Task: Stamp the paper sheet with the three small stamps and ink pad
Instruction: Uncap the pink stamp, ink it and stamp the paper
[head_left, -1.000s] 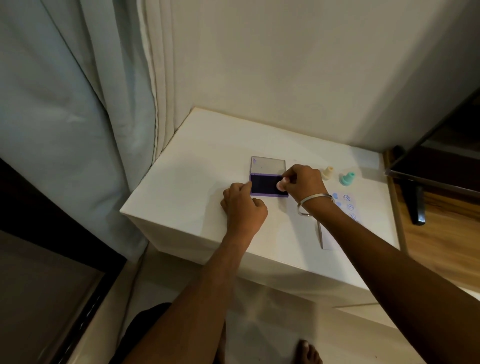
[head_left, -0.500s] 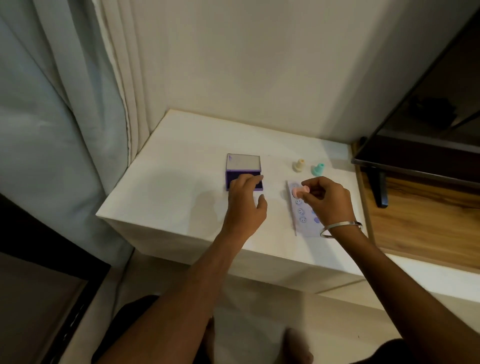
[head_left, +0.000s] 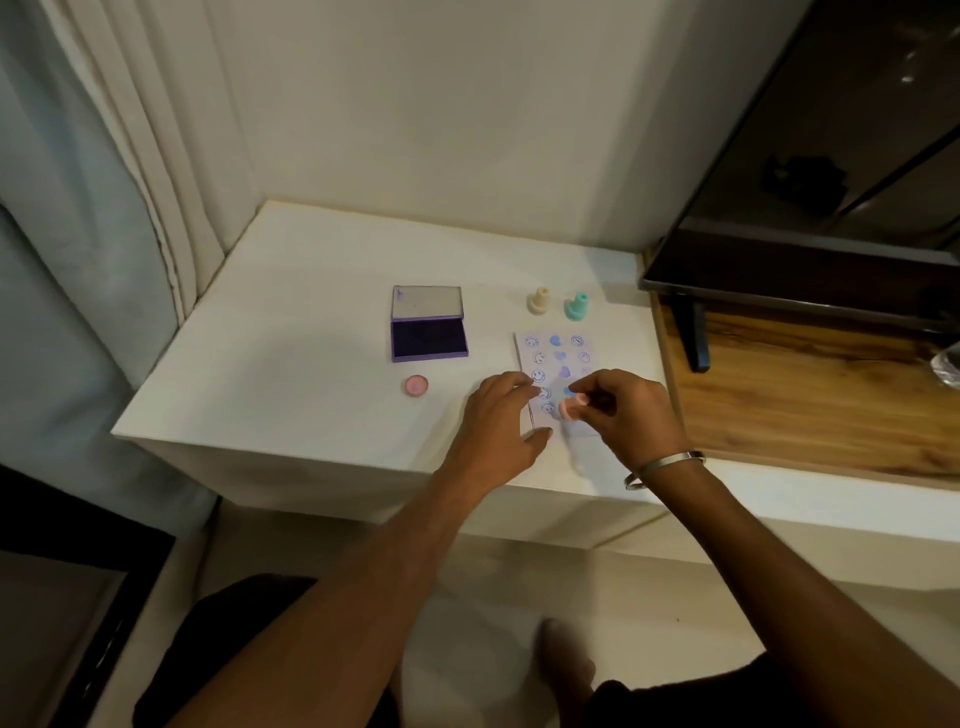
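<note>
Left hand (head_left: 498, 421) lies flat, fingers (head_left: 511, 382) spread; right hand (head_left: 631, 410) is pinched closed, both forearms extended.

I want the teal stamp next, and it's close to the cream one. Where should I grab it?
Pinch the teal stamp by its narrow upper neck, coming straight down from above. It stands upright on its wider base behind the paper sheet, and the cream stamp stands close on its left, so a top pinch looks safest.

Three stamps are showing: pink (head_left: 570, 406), cream (head_left: 538, 300), teal (head_left: 575, 306); one ink pad (head_left: 429, 332), one paper sheet (head_left: 558, 358), one pink cap (head_left: 416, 385).
</note>
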